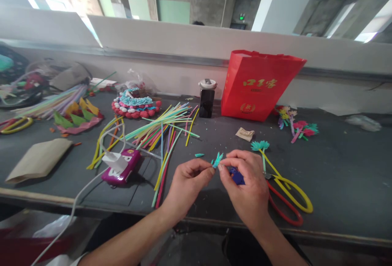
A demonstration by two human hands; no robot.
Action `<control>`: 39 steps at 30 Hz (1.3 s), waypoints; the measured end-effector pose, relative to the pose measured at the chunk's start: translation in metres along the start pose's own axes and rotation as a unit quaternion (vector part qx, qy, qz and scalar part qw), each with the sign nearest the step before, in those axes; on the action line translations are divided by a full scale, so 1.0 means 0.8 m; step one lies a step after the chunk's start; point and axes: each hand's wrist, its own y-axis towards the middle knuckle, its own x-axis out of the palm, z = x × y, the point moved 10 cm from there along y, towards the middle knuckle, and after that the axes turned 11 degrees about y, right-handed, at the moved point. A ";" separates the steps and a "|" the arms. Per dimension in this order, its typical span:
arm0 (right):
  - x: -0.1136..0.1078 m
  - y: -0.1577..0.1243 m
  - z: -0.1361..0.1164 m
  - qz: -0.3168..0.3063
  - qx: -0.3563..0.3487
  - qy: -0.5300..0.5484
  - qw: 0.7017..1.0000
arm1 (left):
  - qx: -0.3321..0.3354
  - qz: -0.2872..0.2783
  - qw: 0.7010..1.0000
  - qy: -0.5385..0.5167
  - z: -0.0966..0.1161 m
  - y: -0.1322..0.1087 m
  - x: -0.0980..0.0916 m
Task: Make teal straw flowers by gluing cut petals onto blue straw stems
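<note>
Between my two hands is a small turquoise pipe-cleaner flower (pixel 217 160) with pointed petals sticking up. My left hand (pixel 191 182) pinches its lower left side between thumb and forefinger. From the right, the thumb and fingertips of my right hand (pixel 248 182) close on its edge. A loose turquoise petal (pixel 199 155) lies just beyond my left hand. Partly hidden behind my right hand is a dark blue object (pixel 236 176) whose kind I cannot make out. Scissors (pixel 295 194) with one yellow and one red handle lie beside my right hand, near a finished-looking turquoise flower (pixel 260 146) on a stem.
Coloured pipe cleaners (pixel 165 129) lie in a pile left of centre. A purple power strip (pixel 122 170) with a white plug and cable sits nearer. Behind stand a phone (pixel 207 103) against a cup, and a red bag (pixel 260 86). Pipe-cleaner flowers (pixel 301 129) lie right.
</note>
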 end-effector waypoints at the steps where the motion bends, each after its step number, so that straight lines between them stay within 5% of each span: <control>1: 0.000 0.000 0.001 -0.002 0.003 0.000 1.000 | 0.004 0.001 1.000 0.002 0.001 0.000 0.000; 13: 0.001 0.001 0.005 -0.019 0.027 0.009 0.999 | 0.010 0.003 1.000 0.018 0.008 -0.001 0.001; 24: -0.016 -0.001 0.006 0.026 0.008 0.015 1.000 | -0.111 -0.035 0.989 -0.094 -0.030 0.004 0.007; 39: 0.004 -0.009 0.027 0.000 0.026 0.014 1.000 | -0.099 -0.009 0.990 -0.100 -0.018 0.007 -0.008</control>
